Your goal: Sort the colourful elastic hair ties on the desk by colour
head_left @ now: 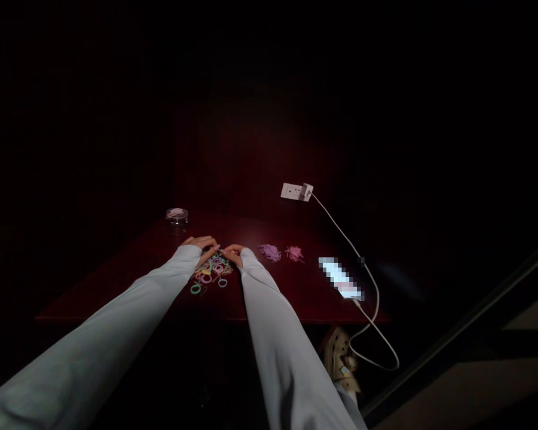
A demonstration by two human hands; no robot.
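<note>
A loose pile of small coloured rings, which look like hair ties, lies on the dark red table. Over its far side, my left hand bends its fingers, thumb and fingertips drawn close together. My right hand meets it from the other side, its fingers pinched, the two sets of fingertips almost touching. Whatever is between them is too small to make out. Just right of my right hand sit a heap of thin purple pieces and a smaller heap of thin pink pieces.
A round clear container with pale contents stands at the far left. On the right lies a lit phone, its white cable looping past the table edge from a wall socket. A beige clog shows below. The surroundings are dark.
</note>
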